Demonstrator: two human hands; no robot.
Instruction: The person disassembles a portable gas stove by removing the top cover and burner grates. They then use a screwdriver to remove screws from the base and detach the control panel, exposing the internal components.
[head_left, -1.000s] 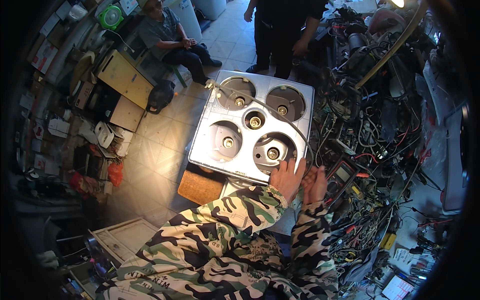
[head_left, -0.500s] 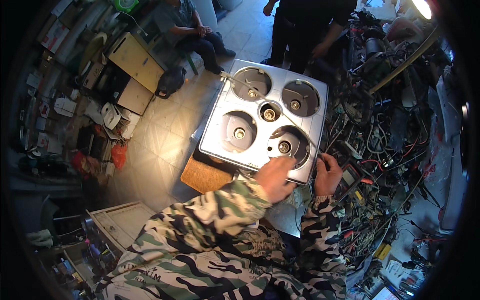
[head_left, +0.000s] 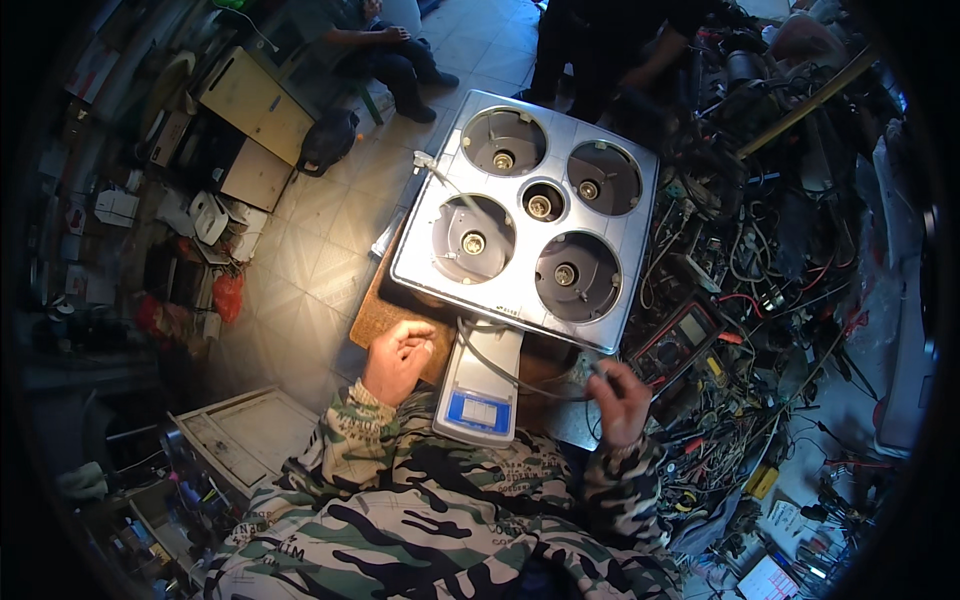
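A silver square panel (head_left: 604, 235) with four large round openings and a smaller central one, metal sockets inside, rests tilted above an orange-brown board (head_left: 375, 295). A pale grey device (head_left: 488, 370) with a blue label extends from under its near side. My left hand (head_left: 398, 362) is beside the board, left of the device, fingers curled with nothing visible in them. My right hand (head_left: 618, 405) grips a dark cable (head_left: 545, 393), slightly blurred, below the panel's near right corner. A pale plug-like end (head_left: 424, 160) lies at the panel's far left edge.
A multimeter (head_left: 672, 342) lies amid tangled wires and tools on the right. At the left are stacked boxes (head_left: 250, 175), a red bag (head_left: 228, 297) and a wooden drawer (head_left: 228, 435). A seated person (head_left: 390, 65) and a standing person (head_left: 570, 45) are beyond the panel.
Both my hands have moved down from the panel's near right corner, the left one leftwards. The cable that crossed the panel now hangs below it, and the grey device shows more.
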